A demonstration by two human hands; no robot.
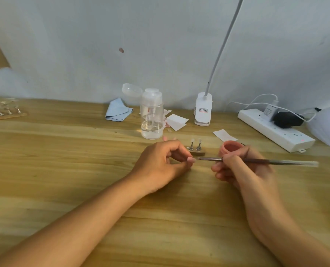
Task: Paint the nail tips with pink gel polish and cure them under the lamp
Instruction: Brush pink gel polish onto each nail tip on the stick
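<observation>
My left hand [164, 160] rests on the wooden table and pinches a pale pink nail tip [191, 159] between thumb and fingers. My right hand [237, 166] grips a thin dark nail brush [260, 161]; its bristle end points left and almost touches the nail tip. An open pink gel polish pot [230, 147] stands just behind my right hand. A small dark holder strip [196, 152] with two clear nail tips on metal stands sits between my hands, slightly farther back. The white clip-on lamp [203, 110] stands at the back.
A clear pump bottle [152, 116] with its loose cap stands behind my left hand. A blue cloth [117, 110] and white paper wipes [176, 122] lie near the wall. A white power strip [276, 130] with plugs lies at the right. A card of nail stands [2, 110] is far left.
</observation>
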